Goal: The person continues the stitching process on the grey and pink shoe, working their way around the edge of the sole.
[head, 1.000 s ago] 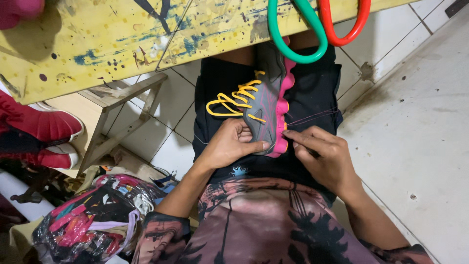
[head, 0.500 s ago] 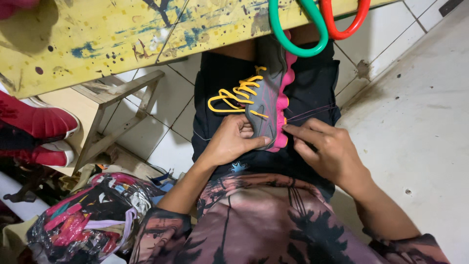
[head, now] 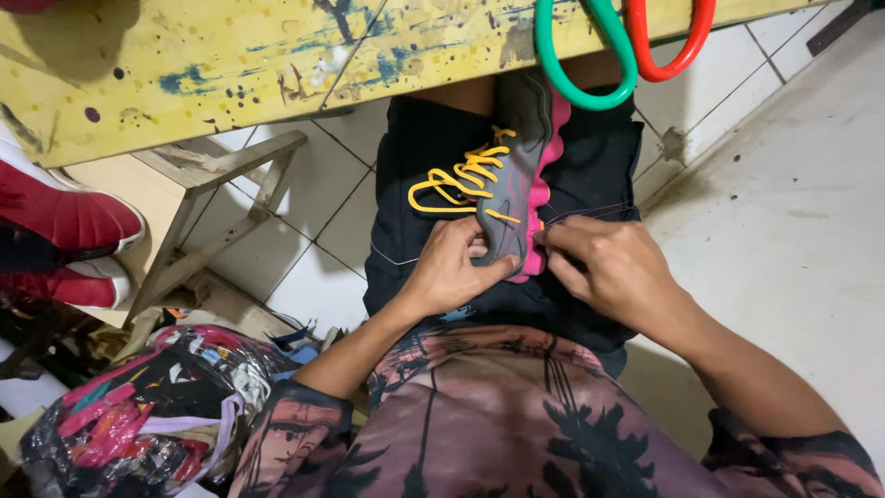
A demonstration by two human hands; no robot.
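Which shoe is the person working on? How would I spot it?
Look below the yellow paint-splattered table, at the person's lap. The grey shoe lies there between the left hand and the right hand. Unlike the red shoes at the left, it has yellow laces and a pink sole.

Both forearms extend forward from the body and converge over the lap. The left hand [head: 454, 269] lies palm down, its fingers curled under and its thumb stretched toward the right. The right hand [head: 610, 267] faces it, wrist slightly bent, with thumb and forefinger pinched together at the tips. The two hands sit just beside each other, knuckles uppermost.
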